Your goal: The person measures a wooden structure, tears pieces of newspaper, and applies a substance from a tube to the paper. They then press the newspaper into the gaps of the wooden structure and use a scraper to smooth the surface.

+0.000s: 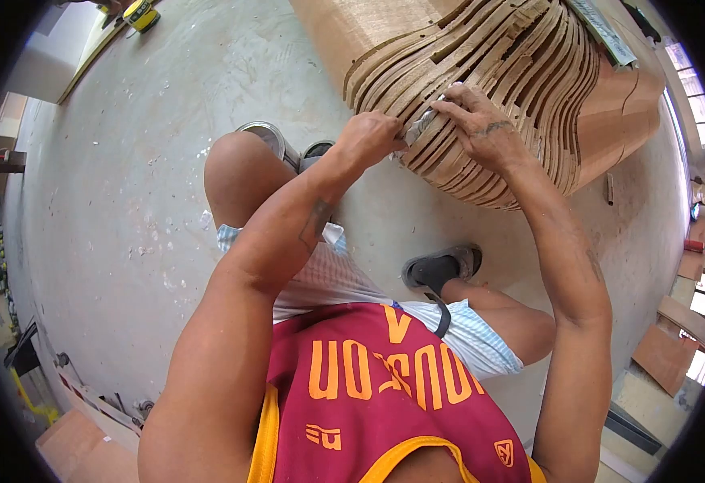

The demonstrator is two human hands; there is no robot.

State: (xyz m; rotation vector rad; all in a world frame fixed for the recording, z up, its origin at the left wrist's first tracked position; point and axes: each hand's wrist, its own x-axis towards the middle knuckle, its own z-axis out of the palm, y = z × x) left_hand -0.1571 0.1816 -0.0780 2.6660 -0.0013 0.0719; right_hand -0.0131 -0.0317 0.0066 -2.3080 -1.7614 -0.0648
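Observation:
A large wavy wooden form, built of many curved plywood layers with gaps between them, stands in front of me. Both hands work at its near left edge. My left hand is closed on one end of a small shiny grey-white strip, which looks crumpled or smeared. The fingers of my right hand are bent and pinch the strip's other end, close against the layered edge. My fingers partly hide the strip, and I cannot tell what it is made of.
A metal can stands beside my left knee, with a smaller dark container near it. A long flat tool lies on top of the form. A yellow tub is at the far left. Wood offcuts lie at right.

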